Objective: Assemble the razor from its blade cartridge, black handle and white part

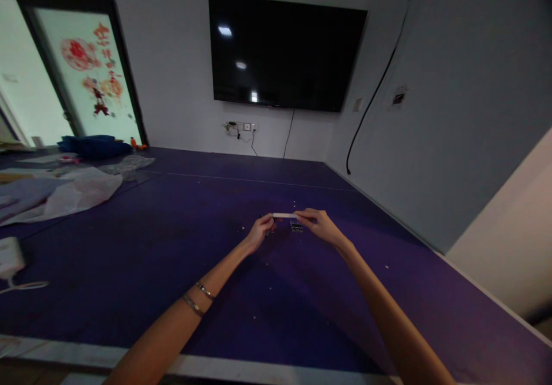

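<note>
The strip (284, 216) is plain white. The small item (296, 227) is black with pale marks; its finer pattern appears blurred in the dim light and cannot be read. The table (172, 247) is deep blue, shading to violet toward the right, with white specks and a whitish front edge. The bracelets (193, 305) are silver. The television (288, 51) and hanging cable (382, 80) are black. The door (81, 103) is pale green, dark-framed, with red and orange motifs. The cloth (97, 147) is dark blue.
</note>
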Demonstrator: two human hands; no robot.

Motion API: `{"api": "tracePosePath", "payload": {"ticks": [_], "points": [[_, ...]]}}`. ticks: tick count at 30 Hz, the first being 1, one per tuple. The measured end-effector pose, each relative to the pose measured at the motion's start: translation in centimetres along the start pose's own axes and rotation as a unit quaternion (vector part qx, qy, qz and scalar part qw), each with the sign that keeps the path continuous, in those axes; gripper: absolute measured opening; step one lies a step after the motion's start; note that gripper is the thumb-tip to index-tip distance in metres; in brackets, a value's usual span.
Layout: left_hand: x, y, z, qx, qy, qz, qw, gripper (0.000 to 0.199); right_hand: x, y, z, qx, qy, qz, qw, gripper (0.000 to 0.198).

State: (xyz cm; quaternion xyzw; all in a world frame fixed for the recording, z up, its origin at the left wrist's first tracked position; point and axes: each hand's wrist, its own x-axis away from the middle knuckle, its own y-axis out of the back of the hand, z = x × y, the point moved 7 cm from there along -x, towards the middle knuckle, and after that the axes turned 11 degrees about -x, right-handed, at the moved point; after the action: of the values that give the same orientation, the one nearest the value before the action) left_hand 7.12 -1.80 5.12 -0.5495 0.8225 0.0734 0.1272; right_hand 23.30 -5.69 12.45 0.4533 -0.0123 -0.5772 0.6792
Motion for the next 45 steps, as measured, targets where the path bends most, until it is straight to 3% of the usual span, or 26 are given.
{"api": "tracePosePath", "payload": {"ticks": [5, 9, 15, 18, 22, 30, 35, 45], "points": [[0.3, -0.2, -0.2, 0.051, 0.003, -0.011, 0.999, 0.016, -0.1, 0.2, -0.1, -0.019, -0.008, -0.055, 0.998, 0.029], [0.4, -0.2, -0.4, 0.078, 0.000, -0.010, 0.997, 0.015, 0.0, -0.3, -0.5, -0.089, -0.005, -0.048, 0.995, 0.029], [0.2, -0.6, -0.2, 0.107, -0.004, 0.007, 0.994, 0.016, 0.2, -0.2, -1.9, -0.152, -0.074, -0.115, 0.979, 0.028], [0.1, -0.8, 0.3, 0.120, 0.010, 0.003, 0.993, 0.019, 0.9, -2.0, -1.4, -0.287, -0.142, -0.119, 0.940, 0.032], [0.0, -0.9, 1.1, 0.098, 0.031, 0.010, 0.995, 0.030, 2.1, -6.3, 0.9, -0.460, -0.224, -0.057, 0.857, 0.032], [0.0, -0.6, 1.4, 0.062, 0.032, -0.026, 0.997, 0.032, 3.6, -11.0, 2.8, -0.597, -0.274, -0.033, 0.753, 0.034], [0.3, -0.7, 1.3, 0.072, 0.039, -0.054, 0.995, 0.024, 3.5, -11.3, 3.2, -0.633, -0.266, -0.068, 0.724, 0.032], [1.0, -0.8, 0.8, 0.059, 0.072, -0.079, 0.993, 0.018, 3.9, -12.7, 3.2, -0.640, -0.286, -0.098, 0.706, 0.031]]}}
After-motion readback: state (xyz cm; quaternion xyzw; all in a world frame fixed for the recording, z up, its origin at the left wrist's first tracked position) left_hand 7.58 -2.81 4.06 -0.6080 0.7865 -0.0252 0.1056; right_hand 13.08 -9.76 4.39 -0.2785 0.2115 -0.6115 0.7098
